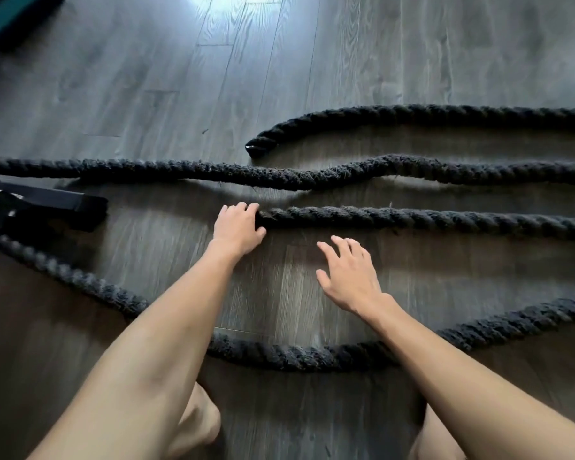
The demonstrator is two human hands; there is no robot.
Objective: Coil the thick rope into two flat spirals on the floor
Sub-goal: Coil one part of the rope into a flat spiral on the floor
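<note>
A thick black twisted rope [412, 219] lies in long loose runs across the grey wood floor. One capped end [258, 148] rests at centre, farther away. My left hand [238, 229] is closed over the other end of the rope, at the left tip of the third run. My right hand [349, 273] hovers just above the floor with fingers spread, a little nearer than that run and touching nothing. A nearer run [296, 355] curves under both forearms.
A black metal equipment foot [60, 202] sits at the left, with the rope passing beside it. A dark block with a teal face [10, 18] lies at the far left corner. My bare knees [196, 423] are at the bottom edge.
</note>
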